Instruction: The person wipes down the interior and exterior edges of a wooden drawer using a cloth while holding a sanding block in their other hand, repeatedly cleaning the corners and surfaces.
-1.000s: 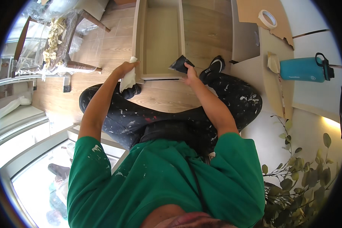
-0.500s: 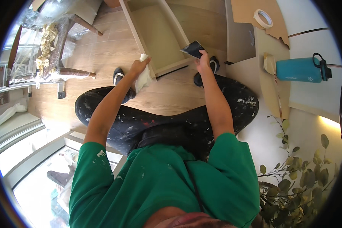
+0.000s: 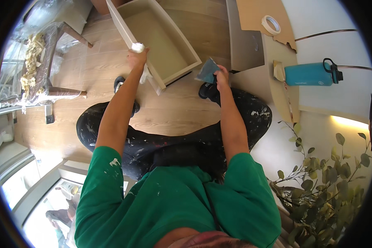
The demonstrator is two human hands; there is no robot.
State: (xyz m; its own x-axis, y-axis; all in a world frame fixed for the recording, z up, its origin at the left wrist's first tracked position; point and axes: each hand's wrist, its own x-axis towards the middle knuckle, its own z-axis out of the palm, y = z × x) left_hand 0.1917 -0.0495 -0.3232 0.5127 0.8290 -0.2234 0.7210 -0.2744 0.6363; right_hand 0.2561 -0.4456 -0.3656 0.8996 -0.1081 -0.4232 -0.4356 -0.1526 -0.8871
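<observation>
A beige drawer (image 3: 193, 62) rests on the wooden floor in front of my feet, turned at an angle, its inside facing up. My left hand (image 3: 136, 60) is closed round a white cloth (image 3: 138, 47) at the drawer's left-hand panel. Part of the cloth hangs below the hand, beside that panel. In my right hand (image 3: 222, 77) is a bent blue-grey sheet that looks like sandpaper (image 3: 208, 70), pinched at its right edge. This sheet is held just off the drawer's near right corner, apart from it.
At left stands a plastic-wrapped chair (image 3: 66, 91) with crumpled masking paper on it. To the right, a surface bears cardboard (image 3: 252, 14), a tape roll (image 3: 270, 25), a paintbrush (image 3: 279, 71) and a teal bottle (image 3: 308, 75). A leafy plant (image 3: 318, 182) stands at lower right.
My left hand has moved farther along the drawer's left panel with the cloth. The sandpaper has turned, showing a lighter blue-grey face. The whole scene has shifted left in view.
</observation>
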